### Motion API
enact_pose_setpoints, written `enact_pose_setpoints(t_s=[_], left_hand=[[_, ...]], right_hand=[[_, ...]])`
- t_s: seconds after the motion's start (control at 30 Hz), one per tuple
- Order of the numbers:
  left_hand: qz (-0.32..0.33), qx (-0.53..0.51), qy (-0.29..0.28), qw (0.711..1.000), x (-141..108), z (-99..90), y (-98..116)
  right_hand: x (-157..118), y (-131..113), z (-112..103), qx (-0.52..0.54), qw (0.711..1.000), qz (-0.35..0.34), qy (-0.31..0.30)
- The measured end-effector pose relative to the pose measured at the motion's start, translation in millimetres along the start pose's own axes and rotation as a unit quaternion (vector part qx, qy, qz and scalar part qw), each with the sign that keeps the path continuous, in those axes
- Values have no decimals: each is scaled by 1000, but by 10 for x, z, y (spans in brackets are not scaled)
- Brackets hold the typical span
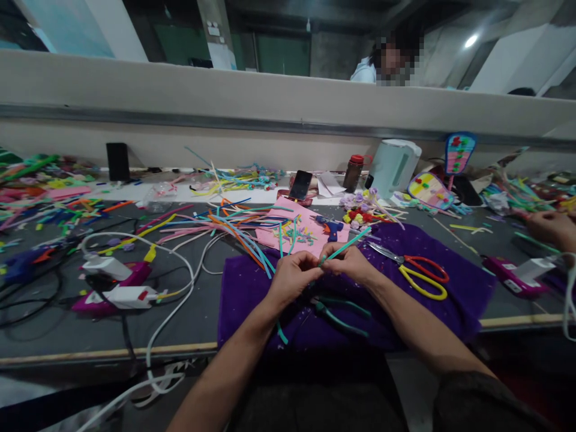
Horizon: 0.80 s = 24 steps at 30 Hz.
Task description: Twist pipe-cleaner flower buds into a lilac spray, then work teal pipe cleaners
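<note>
My left hand (294, 277) and my right hand (348, 263) meet over a purple cloth (252, 300), fingertips pinched together. Between them is a teal pipe cleaner (353, 241), one end rising past my right fingers to the upper right. Both hands are closed on it; the part at the fingertips is mostly hidden. Just below the hands lie green-handled pliers (344, 321). Scissors (420, 273) with one red and one yellow handle rest to the right on the cloth. Beyond my hands, a pink sheet (267, 235) carries short cut pieces (297, 234) and a blue glue gun (330, 228).
Long pipe cleaners (243, 225) fan out left of centre. Power strips (121, 297) and a white cable (191, 282) occupy the left. At the back stand a kettle (393, 168), a bottle (354, 174) and a phone (300, 185). Another person's hand (553, 229) is at the right edge.
</note>
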State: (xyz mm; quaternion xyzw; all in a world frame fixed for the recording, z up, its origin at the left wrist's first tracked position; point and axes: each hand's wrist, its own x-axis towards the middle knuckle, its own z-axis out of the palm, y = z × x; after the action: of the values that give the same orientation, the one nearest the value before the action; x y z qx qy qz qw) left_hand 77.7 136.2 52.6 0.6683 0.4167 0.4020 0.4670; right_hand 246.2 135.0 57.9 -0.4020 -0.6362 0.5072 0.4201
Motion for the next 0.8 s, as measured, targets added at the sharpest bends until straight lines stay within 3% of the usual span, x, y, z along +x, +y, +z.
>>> enact_pose_setpoints(t_s=[0.1, 0.23, 0.37, 0.6, 0.67, 0.8], left_hand=[[39, 73, 29, 996, -9, -10, -10], [30, 52, 12, 998, -13, -33, 27], [-47, -69, -51, 995, -7, -36, 64], [-176, -232, -189, 938, 36, -22, -17], [-182, -238, -178, 937, 52, -17, -28], [-131, -196, -86, 968, 67, -11, 8]], right_hand=[[7, 9, 19, 1, 1000, 2, 7], [13, 25, -17, 12, 1000, -7, -4], [10, 14, -82, 28, 998, -12, -48], [-9, -19, -61, 40, 993, -24, -107], [6, 8, -38, 53, 995, -18, -84], [51, 67, -10, 55, 998, -11, -8]])
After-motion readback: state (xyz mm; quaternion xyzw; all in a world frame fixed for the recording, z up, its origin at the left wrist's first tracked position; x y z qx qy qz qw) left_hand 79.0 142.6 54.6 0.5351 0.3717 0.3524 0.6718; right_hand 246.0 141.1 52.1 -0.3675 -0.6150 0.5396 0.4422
